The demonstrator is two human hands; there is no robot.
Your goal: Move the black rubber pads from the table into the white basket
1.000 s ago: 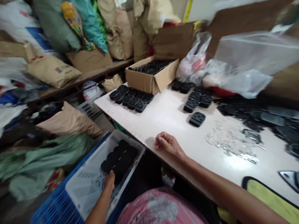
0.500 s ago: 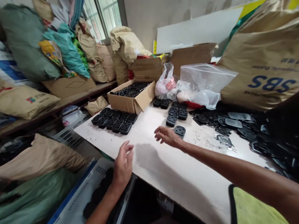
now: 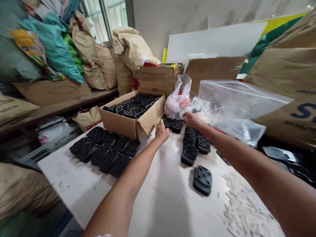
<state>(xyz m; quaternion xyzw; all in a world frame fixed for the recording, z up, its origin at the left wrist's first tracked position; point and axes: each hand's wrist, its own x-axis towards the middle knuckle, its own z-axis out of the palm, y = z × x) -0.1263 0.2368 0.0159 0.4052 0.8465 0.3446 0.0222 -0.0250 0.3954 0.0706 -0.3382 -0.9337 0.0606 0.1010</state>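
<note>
My left hand (image 3: 161,132) is stretched forward over the table, beside the right flap of a cardboard box (image 3: 119,123). Its fingers are partly spread with nothing visible in them. My right hand (image 3: 194,120) reaches over the far part of the table, fingers loosely bent and apart, close to a clear plastic bag with pink contents (image 3: 174,103). Just below and left of it lie stacks of black plastic pads with round holes (image 3: 177,125). More such stacks (image 3: 189,154) are under my right forearm. A single stack (image 3: 202,180) stands nearer to me.
The box is filled with black pads (image 3: 138,104). Rows of pad stacks (image 3: 108,148) stand at the table's left. White scraps (image 3: 244,200) litter the right side, with a zip bag (image 3: 237,98) behind. Large paper sacks (image 3: 283,72) stand at the right edge.
Both hands have moved forward, away from me, to the far part of the table near the box and the plastic bag. The view has moved closer to the table.
</note>
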